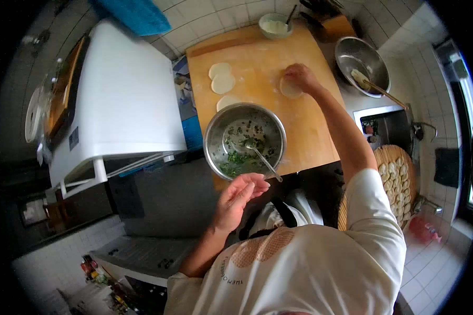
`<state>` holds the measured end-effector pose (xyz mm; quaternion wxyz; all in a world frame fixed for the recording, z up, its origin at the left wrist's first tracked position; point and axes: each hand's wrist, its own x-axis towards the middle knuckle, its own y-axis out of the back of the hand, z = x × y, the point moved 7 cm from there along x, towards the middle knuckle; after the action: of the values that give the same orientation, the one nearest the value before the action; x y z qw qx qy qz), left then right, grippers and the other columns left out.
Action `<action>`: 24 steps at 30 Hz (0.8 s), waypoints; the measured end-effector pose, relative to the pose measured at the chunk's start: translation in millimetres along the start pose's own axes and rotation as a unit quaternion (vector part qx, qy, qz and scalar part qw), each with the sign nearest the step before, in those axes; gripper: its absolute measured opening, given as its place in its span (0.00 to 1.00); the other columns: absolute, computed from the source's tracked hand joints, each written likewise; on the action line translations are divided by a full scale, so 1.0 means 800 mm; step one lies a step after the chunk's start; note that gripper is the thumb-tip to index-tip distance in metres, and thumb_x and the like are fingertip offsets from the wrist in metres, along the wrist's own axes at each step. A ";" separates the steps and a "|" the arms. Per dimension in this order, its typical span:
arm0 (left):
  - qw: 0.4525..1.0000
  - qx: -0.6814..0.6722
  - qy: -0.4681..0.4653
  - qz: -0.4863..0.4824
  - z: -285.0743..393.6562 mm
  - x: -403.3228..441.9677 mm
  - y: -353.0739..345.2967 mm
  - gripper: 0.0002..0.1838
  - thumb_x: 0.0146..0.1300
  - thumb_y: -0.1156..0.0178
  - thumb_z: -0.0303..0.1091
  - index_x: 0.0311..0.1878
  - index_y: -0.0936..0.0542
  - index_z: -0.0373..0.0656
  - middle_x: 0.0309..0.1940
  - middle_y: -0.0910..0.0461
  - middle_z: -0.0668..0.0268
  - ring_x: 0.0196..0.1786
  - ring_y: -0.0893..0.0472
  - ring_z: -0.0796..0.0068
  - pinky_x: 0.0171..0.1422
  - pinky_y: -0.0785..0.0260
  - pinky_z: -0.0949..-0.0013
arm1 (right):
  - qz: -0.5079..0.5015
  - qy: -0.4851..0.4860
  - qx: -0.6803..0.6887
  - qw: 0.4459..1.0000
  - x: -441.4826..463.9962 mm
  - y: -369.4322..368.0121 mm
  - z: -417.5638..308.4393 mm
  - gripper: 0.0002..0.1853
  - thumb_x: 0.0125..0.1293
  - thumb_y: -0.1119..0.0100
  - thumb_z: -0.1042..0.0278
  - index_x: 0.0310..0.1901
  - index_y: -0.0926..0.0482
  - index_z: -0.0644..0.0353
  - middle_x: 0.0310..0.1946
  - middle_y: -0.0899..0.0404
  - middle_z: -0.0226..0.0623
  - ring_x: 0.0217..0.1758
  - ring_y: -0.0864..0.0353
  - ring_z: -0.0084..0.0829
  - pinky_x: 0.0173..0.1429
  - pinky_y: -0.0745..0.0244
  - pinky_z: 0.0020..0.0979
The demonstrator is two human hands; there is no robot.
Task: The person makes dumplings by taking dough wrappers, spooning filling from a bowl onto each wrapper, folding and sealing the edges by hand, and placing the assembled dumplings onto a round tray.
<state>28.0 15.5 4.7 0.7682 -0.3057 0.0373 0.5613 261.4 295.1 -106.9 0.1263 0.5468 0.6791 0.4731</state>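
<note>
On the wooden board, my right hand [301,77] reaches to a round dough wrapper [290,89]; its fingers are bunched at the wrapper's upper edge, and the fingertips are partly hidden. My left hand [240,197] is held palm up just below the steel mixing bowl [209,129], fingers loosely curved and apart, with nothing visible in it. Inside that bowl are remains of a chopped green filling [236,164] and a metal spoon [262,159], its handle over the near rim. More dough wrappers [223,83] lie on the board's left side, one partly behind the bowl.
A rolling pin [223,47] lies along the far edge of the wooden board [315,136]. Behind it stands a small bowl [274,27]. To the right are another steel bowl [346,51], a sink [386,127] and a woven tray of dumplings [396,184]. A white appliance [126,89] stands left.
</note>
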 end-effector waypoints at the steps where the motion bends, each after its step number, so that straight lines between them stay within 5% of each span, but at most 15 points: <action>1: 1.000 0.002 -0.009 0.008 0.004 -0.001 0.005 0.17 0.66 0.55 0.37 0.52 0.30 0.35 0.43 0.24 0.58 0.48 0.24 0.70 0.56 0.34 0.68 | -0.028 -0.096 0.060 0.993 -0.008 0.008 -0.003 0.10 0.55 0.42 0.63 0.36 0.19 0.57 0.34 0.20 0.37 0.36 0.22 0.32 0.42 0.28 0.32; 2: 1.000 0.004 -0.019 0.016 0.009 0.000 0.011 0.17 0.66 0.54 0.38 0.52 0.30 0.35 0.43 0.24 0.58 0.48 0.24 0.70 0.56 0.34 0.68 | -0.057 -0.190 0.116 0.973 -0.017 0.024 -0.017 0.10 0.58 0.44 0.61 0.36 0.19 0.58 0.33 0.19 0.36 0.34 0.21 0.30 0.38 0.28 0.32; 6: 0.994 0.011 -0.102 0.042 0.046 0.020 0.034 0.19 0.63 0.50 0.38 0.55 0.32 0.37 0.46 0.24 0.59 0.49 0.25 0.71 0.57 0.34 0.68 | -0.093 -0.225 0.224 0.944 -0.024 0.085 -0.115 0.09 0.61 0.44 0.65 0.36 0.20 0.61 0.31 0.19 0.35 0.34 0.22 0.23 0.38 0.28 0.27; 10: 0.980 0.029 -0.196 0.000 0.099 0.045 0.032 0.30 0.56 0.39 0.36 0.60 0.36 0.37 0.53 0.29 0.60 0.56 0.30 0.72 0.62 0.39 0.68 | -0.169 -0.084 0.288 0.939 -0.003 0.128 -0.280 0.08 0.61 0.44 0.70 0.38 0.21 0.65 0.29 0.21 0.31 0.35 0.25 0.18 0.41 0.29 0.22; 14: 0.974 0.026 -0.199 -0.103 0.106 0.052 0.018 0.30 0.55 0.37 0.36 0.58 0.35 0.36 0.53 0.29 0.60 0.55 0.30 0.74 0.59 0.38 0.72 | -0.209 0.060 0.199 0.955 0.009 0.088 -0.375 0.08 0.60 0.44 0.69 0.39 0.21 0.62 0.29 0.20 0.34 0.33 0.24 0.20 0.39 0.28 0.23; 16: 0.994 0.016 -0.090 -0.052 0.080 0.057 0.045 0.24 0.57 0.40 0.38 0.54 0.31 0.36 0.48 0.25 0.60 0.51 0.27 0.75 0.54 0.34 0.73 | -0.180 0.022 0.173 0.968 0.002 0.083 -0.367 0.10 0.60 0.44 0.64 0.39 0.21 0.60 0.30 0.20 0.37 0.33 0.23 0.26 0.39 0.27 0.28; 18: 0.995 -0.014 -0.099 0.012 0.065 0.049 0.070 0.19 0.61 0.44 0.38 0.51 0.28 0.35 0.45 0.23 0.59 0.49 0.24 0.72 0.52 0.31 0.69 | -0.113 -0.041 0.121 0.985 -0.004 0.073 -0.342 0.14 0.59 0.45 0.54 0.38 0.21 0.55 0.31 0.19 0.41 0.33 0.19 0.38 0.37 0.26 0.38; 20: 0.970 -0.180 -0.149 0.064 0.059 0.037 0.111 0.19 0.63 0.47 0.37 0.54 0.30 0.39 0.51 0.26 0.59 0.52 0.26 0.68 0.55 0.32 0.64 | -0.264 -0.004 -0.130 0.956 -0.046 0.016 -0.318 0.17 0.55 0.43 0.48 0.35 0.22 0.54 0.28 0.19 0.39 0.33 0.19 0.41 0.36 0.25 0.41; 21: 0.952 -0.246 -0.145 0.111 0.057 0.028 0.125 0.20 0.63 0.49 0.35 0.58 0.33 0.41 0.53 0.28 0.60 0.53 0.26 0.66 0.55 0.30 0.62 | -0.349 -0.044 -0.186 0.917 -0.075 0.002 -0.318 0.18 0.54 0.42 0.47 0.35 0.22 0.55 0.27 0.19 0.39 0.33 0.18 0.41 0.36 0.24 0.41; 24: 0.916 -0.314 -0.171 0.182 0.046 0.010 0.154 0.18 0.64 0.50 0.36 0.56 0.32 0.43 0.50 0.26 0.58 0.53 0.26 0.63 0.54 0.29 0.59 | -0.403 0.019 -0.220 0.888 -0.118 -0.041 -0.316 0.14 0.56 0.45 0.56 0.35 0.23 0.58 0.29 0.20 0.43 0.33 0.19 0.41 0.38 0.24 0.41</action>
<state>-88.9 63.7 -21.7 0.5121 -0.4182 -0.2176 0.7180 102.2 87.4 -33.6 0.4099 0.1756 0.7220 0.5290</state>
